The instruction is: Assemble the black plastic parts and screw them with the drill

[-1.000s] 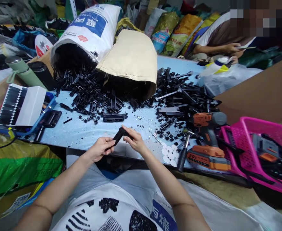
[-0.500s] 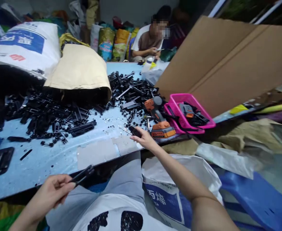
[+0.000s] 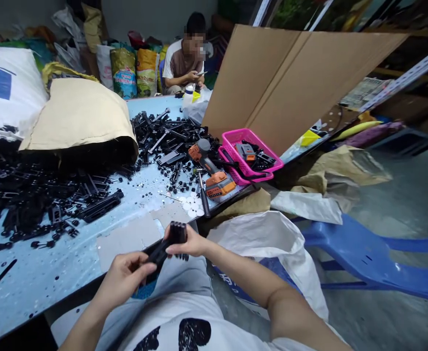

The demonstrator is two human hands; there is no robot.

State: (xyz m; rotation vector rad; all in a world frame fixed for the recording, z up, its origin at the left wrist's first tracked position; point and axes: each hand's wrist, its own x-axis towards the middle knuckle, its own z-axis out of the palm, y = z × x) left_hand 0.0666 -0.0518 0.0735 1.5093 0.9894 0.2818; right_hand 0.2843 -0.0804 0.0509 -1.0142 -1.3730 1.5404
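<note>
- The left hand (image 3: 126,277), its forearm slanting up from the lower left, pinched a black strip (image 3: 157,257) between thumb and curled fingers.
- The right hand (image 3: 191,242), elbow bent and wrist turned inward, grasped a black block (image 3: 178,231) between thumb and fingers.
- Strip and block met over the lap (image 3: 188,279), by the near edge of the table (image 3: 64,273); whether they were joined, I could not tell.
- Farther right lay a hammer (image 3: 203,196), a drill (image 3: 219,183) and a pink basket (image 3: 232,141).
- Beyond the table sat another person (image 3: 179,61).
</note>
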